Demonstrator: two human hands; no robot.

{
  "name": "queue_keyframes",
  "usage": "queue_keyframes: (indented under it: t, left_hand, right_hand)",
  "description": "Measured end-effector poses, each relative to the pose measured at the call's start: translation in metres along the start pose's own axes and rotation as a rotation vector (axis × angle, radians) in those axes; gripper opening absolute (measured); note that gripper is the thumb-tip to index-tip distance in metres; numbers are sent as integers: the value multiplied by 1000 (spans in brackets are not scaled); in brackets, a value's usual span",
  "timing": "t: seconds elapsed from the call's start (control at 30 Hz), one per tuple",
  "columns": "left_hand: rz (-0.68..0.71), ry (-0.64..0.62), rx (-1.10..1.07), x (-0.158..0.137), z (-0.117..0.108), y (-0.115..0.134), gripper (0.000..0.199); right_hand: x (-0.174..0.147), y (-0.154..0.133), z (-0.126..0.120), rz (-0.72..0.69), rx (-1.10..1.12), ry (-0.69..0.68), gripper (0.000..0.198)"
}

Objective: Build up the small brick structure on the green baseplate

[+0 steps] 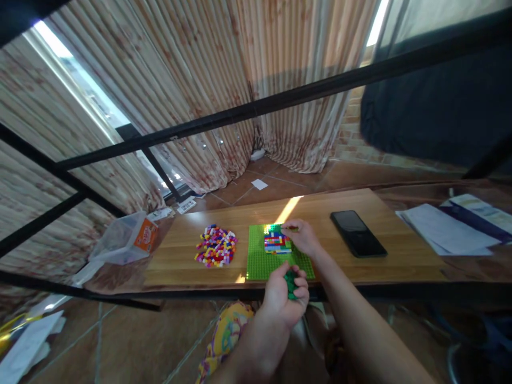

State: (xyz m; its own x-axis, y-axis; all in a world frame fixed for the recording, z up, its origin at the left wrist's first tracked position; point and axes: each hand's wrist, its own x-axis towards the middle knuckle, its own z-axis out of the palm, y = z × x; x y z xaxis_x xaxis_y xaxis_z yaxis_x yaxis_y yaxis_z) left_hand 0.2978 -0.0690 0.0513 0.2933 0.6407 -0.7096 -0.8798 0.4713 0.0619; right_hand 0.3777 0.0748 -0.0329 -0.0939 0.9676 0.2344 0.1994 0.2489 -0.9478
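My left hand (283,296) is cupped palm up at the table's front edge, its fingers curled round several small green toy bricks (292,285). Beyond it, my right hand (303,237) is closed in a pinch at the right side of a brick build; what sits between its fingertips is too small to make out. The build (277,243) has rows of red, blue, white and other bricks, with green ones along its far edge. It stands on a lime green baseplate (258,264), partly covered by my right hand and wrist.
Left of the baseplate lies a pile of mixed bricks (216,246) on the wooden table (176,269). A black phone (358,233) rests to the right, with papers (448,229) farther along. A clear plastic box (124,240) is beyond the left end. Dark metal bars (224,117) cross behind.
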Motion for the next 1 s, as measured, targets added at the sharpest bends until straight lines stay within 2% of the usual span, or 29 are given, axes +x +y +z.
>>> queue_keyframes:
  t: [0.2,0.33,0.5,0.7,1.0]
  left_hand:
    - [131,-247,-41,0,46,38,25]
    - [272,-318,-92,2,60,70,29]
    - [339,-294,-133,16,52,87,30]
    - [275,-211,-155,38,33,80,28]
    - [294,-197,-139,42,30,82,29]
  right_hand:
    - [0,4,3,113,169,-41,27]
    - [-3,-1,4,192,270,-35,29]
    - [-4,-5,5,269,359,-17,27]
    - [-3,-5,3,324,394,-21,27]
    - [-2,-5,6,330,426,-11,27]
